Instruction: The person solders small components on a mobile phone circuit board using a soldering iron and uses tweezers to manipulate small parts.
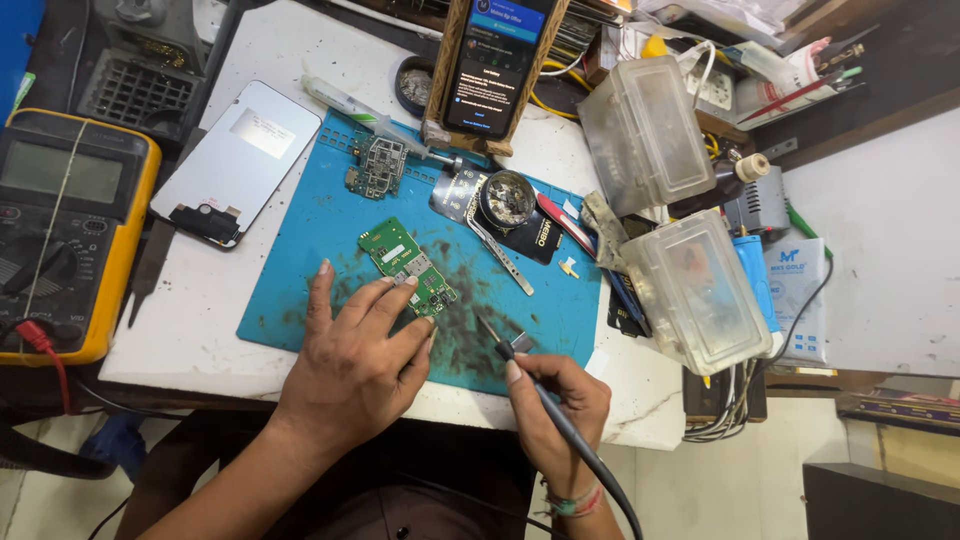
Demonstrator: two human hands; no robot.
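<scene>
Green circuit board (408, 266) at centre of frame, flat on blue work mat (300, 290), pinned at its lower end by spread fingertips of left hand (355, 355). Right hand (555, 405) at lower centre, closed in a pen grip around soldering iron (545, 400), tip angled up-left and ending just beside lower right corner of the board; contact not discernible. Second, darker circuit board (377, 167) at upper part of mat, round tin (508, 200) to its right, yellow multimeter (65, 235) at left edge on white tabletop (190, 320), upright phone (495, 60) at top centre.
</scene>
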